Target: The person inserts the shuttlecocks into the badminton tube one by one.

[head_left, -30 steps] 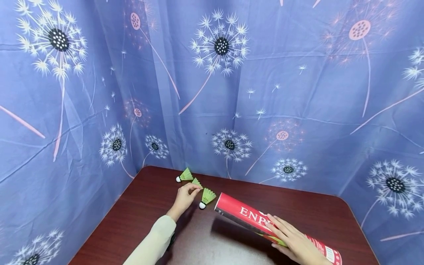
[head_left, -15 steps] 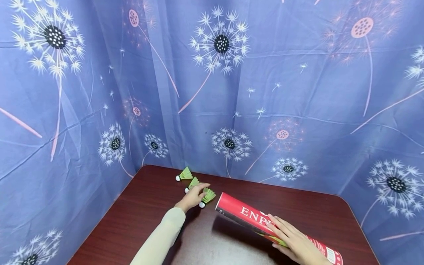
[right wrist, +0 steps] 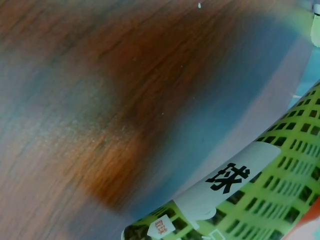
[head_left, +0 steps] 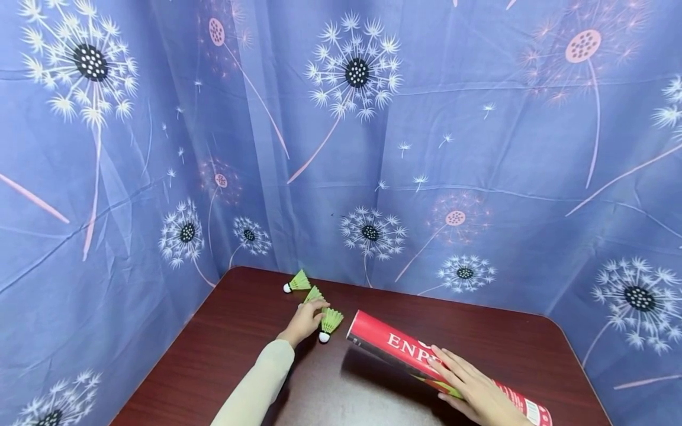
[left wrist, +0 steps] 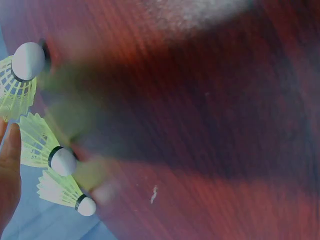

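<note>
Three yellow-green shuttlecocks with white heads are in a slanting row at the table's back left. My left hand (head_left: pixel 303 322) pinches the skirt rim of the nearest shuttlecock (head_left: pixel 331 321); in the left wrist view fingertips (left wrist: pixel 14 134) meet that skirt. Just behind that hand, the middle shuttlecock (head_left: pixel 314 294) is partly covered. The farthest shuttlecock (head_left: pixel 299 281) is near the table's back edge. My right hand (head_left: pixel 469 384) grips a red cardboard shuttlecock tube (head_left: pixel 380 334), its fingers laid across the top. The tube slants, its left end pointing at the shuttlecocks; green printing faces the right wrist camera.
The dark reddish-brown table (head_left: pixel 224 331) has rounded back corners. A blue dandelion-print curtain (head_left: pixel 415 148) hangs right behind it and along both sides. A shadow lies on the tabletop under the tube.
My left hand moved from the middle shuttlecock to the nearest one, which shifted slightly left and towards me, its head turning nearer. Right hand and tube stay nearly still.
</note>
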Motion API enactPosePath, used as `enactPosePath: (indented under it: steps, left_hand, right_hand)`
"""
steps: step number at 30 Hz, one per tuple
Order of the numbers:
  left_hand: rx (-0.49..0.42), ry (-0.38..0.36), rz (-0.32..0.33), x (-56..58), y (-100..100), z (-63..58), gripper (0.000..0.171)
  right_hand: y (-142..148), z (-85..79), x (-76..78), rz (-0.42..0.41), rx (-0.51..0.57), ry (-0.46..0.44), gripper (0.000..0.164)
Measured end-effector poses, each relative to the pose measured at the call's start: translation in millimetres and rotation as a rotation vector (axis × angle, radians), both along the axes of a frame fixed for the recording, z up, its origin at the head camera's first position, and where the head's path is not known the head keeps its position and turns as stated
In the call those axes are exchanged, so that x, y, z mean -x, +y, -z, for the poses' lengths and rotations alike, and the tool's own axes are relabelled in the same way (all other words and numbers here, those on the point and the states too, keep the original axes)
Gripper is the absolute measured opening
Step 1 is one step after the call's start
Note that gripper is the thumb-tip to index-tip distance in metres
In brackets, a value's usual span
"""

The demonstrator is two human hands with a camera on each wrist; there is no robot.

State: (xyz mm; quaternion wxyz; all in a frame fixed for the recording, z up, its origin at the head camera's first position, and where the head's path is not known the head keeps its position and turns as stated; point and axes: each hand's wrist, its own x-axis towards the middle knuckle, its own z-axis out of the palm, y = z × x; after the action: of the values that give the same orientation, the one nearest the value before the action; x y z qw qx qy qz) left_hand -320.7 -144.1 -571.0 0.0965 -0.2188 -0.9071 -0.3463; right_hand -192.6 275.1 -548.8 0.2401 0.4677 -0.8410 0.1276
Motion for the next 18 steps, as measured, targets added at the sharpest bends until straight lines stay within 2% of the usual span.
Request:
enactPosePath:
  steps: [9,15,18]
  left_hand:
    - [0.008,0.120,-0.022,-1.6,-4.6,6.3,0.013]
    - [-0.068,0.113,-0.039,-4.5,-6.5,5.1,0.005]
    - [-0.079,0.123,-0.052,-6.3,-7.1,6.1,0.006]
  right_hand:
    - [0.6,-0.1,-1.0,0.004,0.010,-0.003,0.066]
    - [1.9,1.2,-1.8,-0.007,0.008,0.004,0.065]
    - [1.3,0.9,-3.1,-0.005,0.000,-0.009,0.068]
